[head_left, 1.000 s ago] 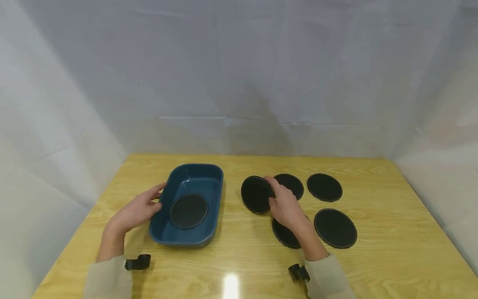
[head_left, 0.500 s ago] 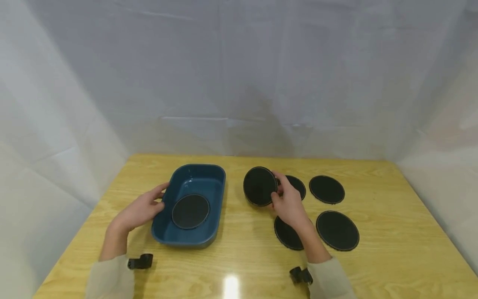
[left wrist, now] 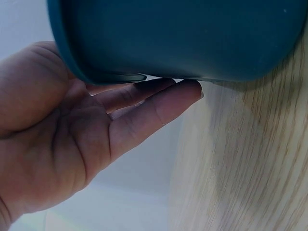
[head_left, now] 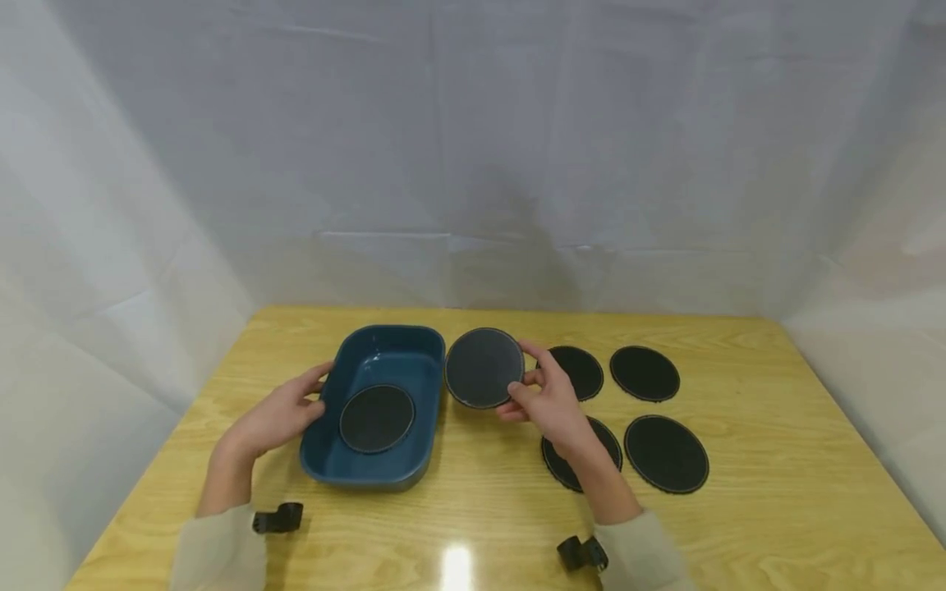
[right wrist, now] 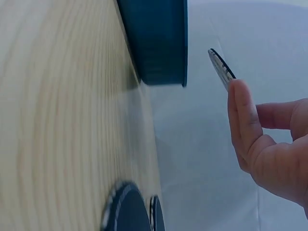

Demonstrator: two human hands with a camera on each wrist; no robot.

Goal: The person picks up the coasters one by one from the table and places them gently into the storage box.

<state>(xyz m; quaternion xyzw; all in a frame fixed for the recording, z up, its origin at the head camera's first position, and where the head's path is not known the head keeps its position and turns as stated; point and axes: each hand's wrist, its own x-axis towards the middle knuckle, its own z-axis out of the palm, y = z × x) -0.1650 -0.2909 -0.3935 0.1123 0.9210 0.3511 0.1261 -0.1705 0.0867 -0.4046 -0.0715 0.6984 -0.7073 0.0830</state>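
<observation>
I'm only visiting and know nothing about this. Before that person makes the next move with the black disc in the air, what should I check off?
1. Right hand grips the held disc: ok, pinched near its edge.
2. Held disc clears the blue tub in height: ok, above rim level in the right wrist view.
3. Left hand at the tub: ok, fingers touch its left side.
4. Held disc over the tub: not ok, it appears just right of the rim.
5. Bare floor in the tub: ok, beyond the resting disc.
6. Firmness of the pinch: cannot tell.
</observation>
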